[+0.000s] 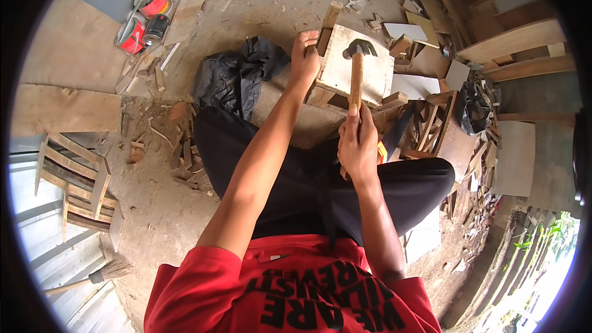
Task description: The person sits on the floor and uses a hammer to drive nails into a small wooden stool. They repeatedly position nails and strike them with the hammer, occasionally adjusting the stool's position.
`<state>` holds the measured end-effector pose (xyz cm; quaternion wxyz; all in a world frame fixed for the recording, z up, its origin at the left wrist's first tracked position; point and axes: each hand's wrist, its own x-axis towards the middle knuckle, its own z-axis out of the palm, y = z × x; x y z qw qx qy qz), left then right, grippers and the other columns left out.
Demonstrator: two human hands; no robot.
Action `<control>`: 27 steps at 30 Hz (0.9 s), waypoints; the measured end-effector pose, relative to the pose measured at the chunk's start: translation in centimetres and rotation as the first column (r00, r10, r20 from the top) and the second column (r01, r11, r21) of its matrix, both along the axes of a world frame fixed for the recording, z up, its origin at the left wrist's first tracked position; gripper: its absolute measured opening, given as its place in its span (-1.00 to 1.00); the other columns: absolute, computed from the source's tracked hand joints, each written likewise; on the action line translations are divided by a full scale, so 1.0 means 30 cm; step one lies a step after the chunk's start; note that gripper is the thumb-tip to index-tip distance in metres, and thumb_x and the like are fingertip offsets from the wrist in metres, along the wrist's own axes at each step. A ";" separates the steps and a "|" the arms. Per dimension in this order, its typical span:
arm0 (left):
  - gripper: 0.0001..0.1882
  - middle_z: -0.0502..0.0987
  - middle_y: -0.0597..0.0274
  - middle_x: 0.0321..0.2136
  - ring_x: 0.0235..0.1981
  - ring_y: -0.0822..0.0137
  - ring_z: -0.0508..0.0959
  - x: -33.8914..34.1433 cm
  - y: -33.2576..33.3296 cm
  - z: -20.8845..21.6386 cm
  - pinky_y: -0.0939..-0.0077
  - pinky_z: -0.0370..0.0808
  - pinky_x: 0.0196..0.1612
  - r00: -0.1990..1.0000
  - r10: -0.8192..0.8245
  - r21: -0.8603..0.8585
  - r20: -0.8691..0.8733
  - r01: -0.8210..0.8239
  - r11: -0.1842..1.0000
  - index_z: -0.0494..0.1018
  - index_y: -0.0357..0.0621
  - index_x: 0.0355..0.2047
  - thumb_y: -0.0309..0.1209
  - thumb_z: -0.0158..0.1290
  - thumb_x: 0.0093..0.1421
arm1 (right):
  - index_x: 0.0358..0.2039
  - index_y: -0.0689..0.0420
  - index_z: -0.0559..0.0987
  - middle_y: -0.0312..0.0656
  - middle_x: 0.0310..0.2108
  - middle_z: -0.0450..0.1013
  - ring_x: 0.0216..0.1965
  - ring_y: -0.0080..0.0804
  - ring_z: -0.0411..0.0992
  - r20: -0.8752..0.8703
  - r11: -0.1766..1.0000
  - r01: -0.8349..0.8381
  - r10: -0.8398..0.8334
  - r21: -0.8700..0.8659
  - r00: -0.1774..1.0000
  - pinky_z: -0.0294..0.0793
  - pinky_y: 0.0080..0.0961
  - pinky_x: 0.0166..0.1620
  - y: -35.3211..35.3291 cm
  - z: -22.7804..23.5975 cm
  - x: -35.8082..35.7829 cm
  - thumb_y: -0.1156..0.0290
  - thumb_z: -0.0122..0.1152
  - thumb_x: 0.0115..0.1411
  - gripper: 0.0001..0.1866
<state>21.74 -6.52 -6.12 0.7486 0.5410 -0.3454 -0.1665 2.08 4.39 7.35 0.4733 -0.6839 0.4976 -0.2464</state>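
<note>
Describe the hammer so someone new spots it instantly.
Find the pale square panel in front of the person's dark trousers. Seen against it is the hammer, its wooden handle running down into the right hand. Unlike the plain wooden strip at the panel's left, it has a dark, claw-shaped head.
</note>
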 end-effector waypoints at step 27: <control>-0.55 0.55 0.07 -0.16 -0.22 0.32 0.56 0.034 0.014 0.019 0.46 0.49 -0.09 0.995 -0.101 0.195 0.003 0.099 0.976 0.42 -0.30 -0.03 -0.74 -0.22 0.07 | 0.07 0.34 0.34 0.18 -0.44 0.54 -0.54 0.00 0.58 -0.001 1.000 0.004 -0.004 -0.004 1.000 0.58 -0.22 -0.41 -0.121 -0.264 -0.014 0.47 0.19 0.23 -0.56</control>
